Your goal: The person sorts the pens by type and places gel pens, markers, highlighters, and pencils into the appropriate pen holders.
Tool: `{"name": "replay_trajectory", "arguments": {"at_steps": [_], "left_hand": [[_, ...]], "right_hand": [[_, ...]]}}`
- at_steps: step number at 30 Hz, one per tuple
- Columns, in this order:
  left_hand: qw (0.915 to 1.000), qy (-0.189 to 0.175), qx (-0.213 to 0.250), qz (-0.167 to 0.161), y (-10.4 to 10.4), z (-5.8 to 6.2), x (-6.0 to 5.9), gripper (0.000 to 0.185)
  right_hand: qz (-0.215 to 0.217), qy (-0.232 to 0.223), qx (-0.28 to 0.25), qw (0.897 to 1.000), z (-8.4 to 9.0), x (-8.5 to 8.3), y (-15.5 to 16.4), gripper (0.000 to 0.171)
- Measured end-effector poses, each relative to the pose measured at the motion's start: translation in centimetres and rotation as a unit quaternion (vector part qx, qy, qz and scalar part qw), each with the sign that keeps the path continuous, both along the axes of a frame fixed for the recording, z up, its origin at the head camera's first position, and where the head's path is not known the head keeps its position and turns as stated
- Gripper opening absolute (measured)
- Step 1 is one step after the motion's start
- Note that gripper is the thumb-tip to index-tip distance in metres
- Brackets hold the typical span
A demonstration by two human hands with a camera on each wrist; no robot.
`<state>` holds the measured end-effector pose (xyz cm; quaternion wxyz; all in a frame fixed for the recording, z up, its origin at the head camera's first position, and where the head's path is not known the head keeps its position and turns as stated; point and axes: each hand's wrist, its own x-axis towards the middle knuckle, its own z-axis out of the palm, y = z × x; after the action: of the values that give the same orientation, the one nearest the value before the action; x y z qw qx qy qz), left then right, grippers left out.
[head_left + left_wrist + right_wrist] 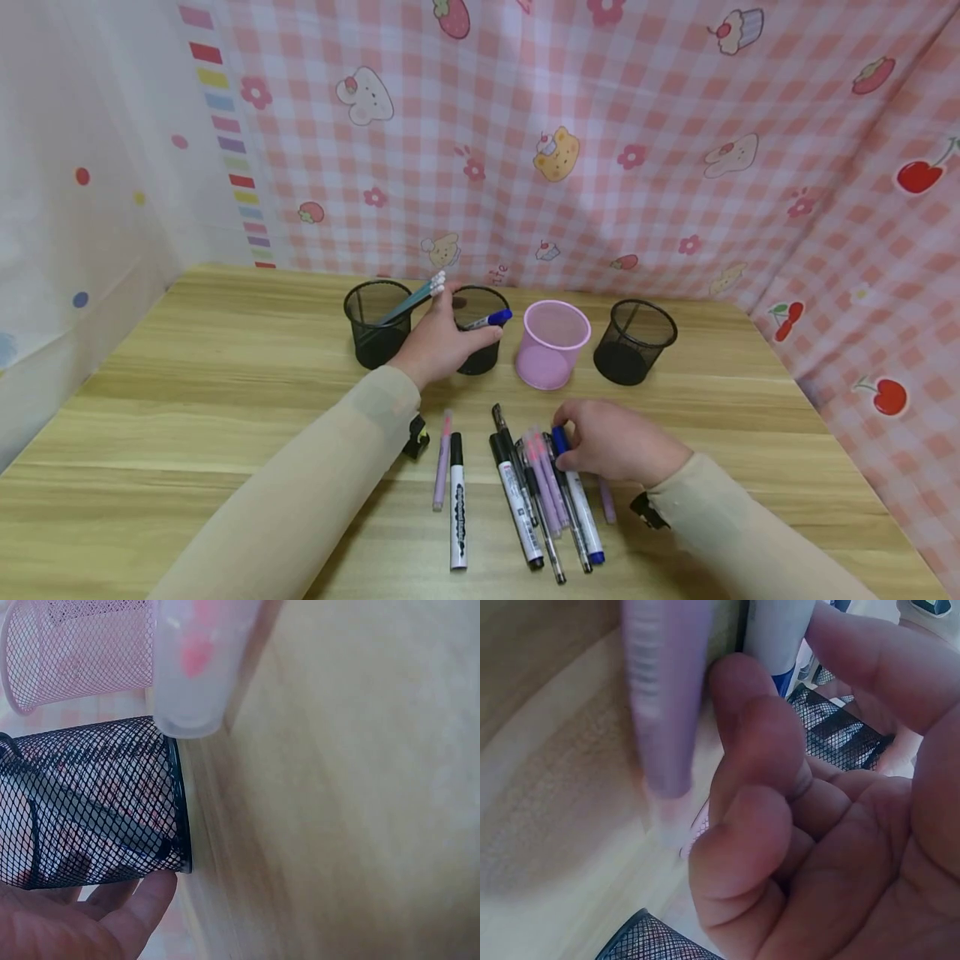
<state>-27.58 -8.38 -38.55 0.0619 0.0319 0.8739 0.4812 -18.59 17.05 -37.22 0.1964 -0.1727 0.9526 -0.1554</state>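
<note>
Your left hand (438, 342) covers most of the second black mesh cup (480, 337), so from the head view you see only the cup's rim and part of its wall past your fingers. That hand pinches a blue-capped marker (489, 319) over the cup's mouth; the marker's barrel is hidden behind your fingers. The left wrist view shows no marker, only a black mesh cup (97, 802) on its side in the frame, the pink cup (75, 652) beyond it, a blurred pale tube, and your fingertips (142, 900) just beside the rim. Your right hand (615, 442) rests curled on the pile of pens (543, 492), its fingers on the blue-capped white marker (577, 492) at the pile's near edge; you cannot tell from above whether they actually grip it. The right wrist view is close and blurred: bent fingers (757, 787), a lilac pen (664, 697) and a white barrel just beside them, with no closed grasp visible. Left of that hand lie a lilac pen and a black-capped marker (457, 500), apart from the pile.
</note>
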Motion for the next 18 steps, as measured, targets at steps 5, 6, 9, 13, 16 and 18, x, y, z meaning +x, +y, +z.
{"name": "replay_trajectory", "arguments": {"at_steps": [5,6,9,13,16,18], "left_hand": [[1.0,-0.002,0.001,0.0,-0.04,-0.06,-0.06,0.1],[1.0,-0.003,0.001,-0.001,-0.04,-0.07,-0.08,0.101],[1.0,-0.002,0.001,-0.001,-0.04,-0.1,-0.09,0.101],[1.0,-0.001,-0.001,-0.001,-0.07,-0.12,-0.09,0.102],[1.0,-0.001,-0.001,-0.002,-0.09,-0.13,-0.07,0.103],[1.0,-0.002,-0.001,-0.002,-0.09,-0.1,-0.04,0.103]], "right_hand": [[0.005,0.009,0.008,1.0,-0.1,-0.1,-0.1,0.044],[0.005,0.009,0.009,1.0,-0.11,-0.1,-0.11,0.044],[0.007,0.011,0.01,1.0,-0.08,-0.1,-0.14,0.044],[0.009,0.009,0.012,1.0,-0.08,-0.13,-0.16,0.042],[0.008,0.008,0.015,1.0,-0.09,-0.14,-0.16,0.041],[0.01,0.008,0.015,1.0,-0.12,-0.15,-0.17,0.041]]}}
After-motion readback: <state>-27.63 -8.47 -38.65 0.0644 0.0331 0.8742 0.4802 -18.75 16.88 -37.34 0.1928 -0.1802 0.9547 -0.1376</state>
